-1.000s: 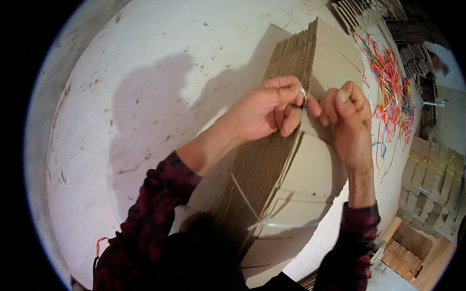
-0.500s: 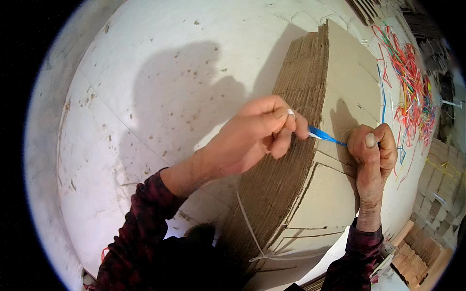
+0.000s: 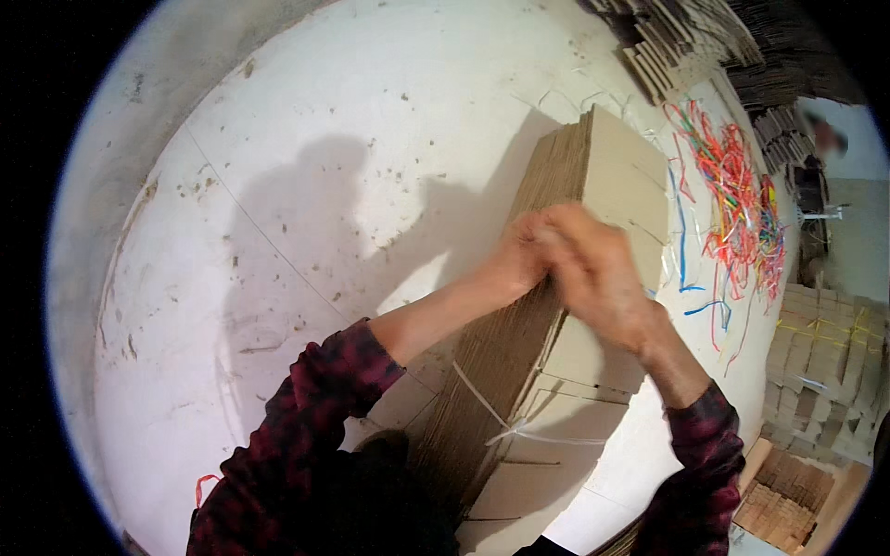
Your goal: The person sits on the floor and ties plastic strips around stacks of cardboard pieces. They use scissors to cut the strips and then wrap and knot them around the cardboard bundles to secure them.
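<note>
A tall stack of flat brown cardboard (image 3: pixel 487 352) stands in front of me, its layered edges facing left. My left hand (image 3: pixel 521 255) and my right hand (image 3: pixel 598 273) meet over its upper edge. Both are closed, fingers overlapping and blurred by motion; what lies between them is hidden. A short bit of blue strap (image 3: pixel 651 293) shows at the stack's right side, by my right wrist. Lower down, a white strap (image 3: pixel 519 430) runs round the stack and crosses in a knot near the corner.
Red, blue and other coloured straps (image 3: pixel 732 199) lie tangled on the pale floor (image 3: pixel 306 102) to the right, with loose blue strap (image 3: pixel 683 241) nearer the stack. More cardboard piles (image 3: pixel 672 46) stand at the far right. Bundled cardboard (image 3: pixel 825 343) with yellow strap sits at the right.
My right hand has moved left and up to meet my left hand. The blue strap stretched between them is out of sight now. The view has shifted slightly.
</note>
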Tool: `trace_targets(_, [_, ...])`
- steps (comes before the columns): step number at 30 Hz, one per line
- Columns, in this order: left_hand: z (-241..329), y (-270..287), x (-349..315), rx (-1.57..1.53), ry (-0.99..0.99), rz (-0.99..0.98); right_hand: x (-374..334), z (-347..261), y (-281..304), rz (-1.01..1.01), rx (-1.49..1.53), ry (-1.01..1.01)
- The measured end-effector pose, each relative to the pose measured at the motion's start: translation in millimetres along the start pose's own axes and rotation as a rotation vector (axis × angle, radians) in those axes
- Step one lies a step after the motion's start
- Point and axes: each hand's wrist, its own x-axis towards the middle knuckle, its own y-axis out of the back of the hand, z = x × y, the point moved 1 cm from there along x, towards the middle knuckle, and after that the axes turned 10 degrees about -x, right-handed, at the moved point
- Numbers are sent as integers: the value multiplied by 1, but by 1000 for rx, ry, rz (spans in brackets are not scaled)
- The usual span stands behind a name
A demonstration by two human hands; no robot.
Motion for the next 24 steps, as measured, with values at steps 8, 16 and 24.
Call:
trace_targets(8, [16,-25,-6,436,-63,76,33,-18,37,-45,-409,129])
trace_targets(16, [20,-15,-13,295,10,51,-18,18,24,165,-68,89])
trace_targets(24, [16,-17,-13,109,-14,164,-36,18,0,161,-141,-12])
